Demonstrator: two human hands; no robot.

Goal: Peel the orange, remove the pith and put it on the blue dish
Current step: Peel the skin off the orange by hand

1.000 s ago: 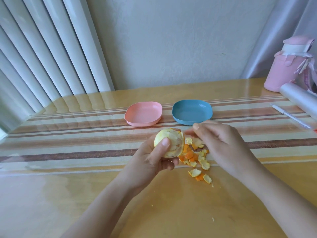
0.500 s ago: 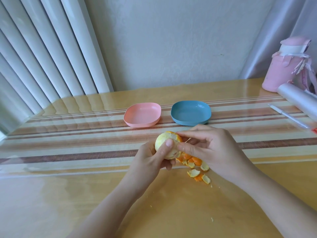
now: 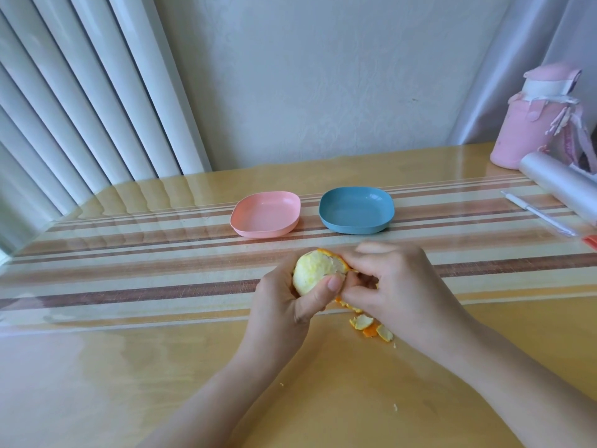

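My left hand [image 3: 284, 305] grips a mostly peeled orange [image 3: 315, 273], pale yellow with pith, a strip of orange peel still on its far right side. My right hand [image 3: 394, 286] pinches that peel at the orange's right edge, fingers curled against it. Scraps of peel [image 3: 370, 326] lie on the table just under and in front of my right hand, partly hidden by it. The blue dish [image 3: 356, 210] sits empty beyond the hands, right of centre.
A pink dish [image 3: 265, 214] stands left of the blue one. At the right are a pink bottle [image 3: 533, 121], a clear plastic roll [image 3: 559, 182] and a white pen [image 3: 538, 216]. A striped runner under glossy film crosses the wooden table [image 3: 129, 383].
My right hand came back from the peel pile to the orange and now pinches the remaining peel. The orange has turned slightly in my left hand.
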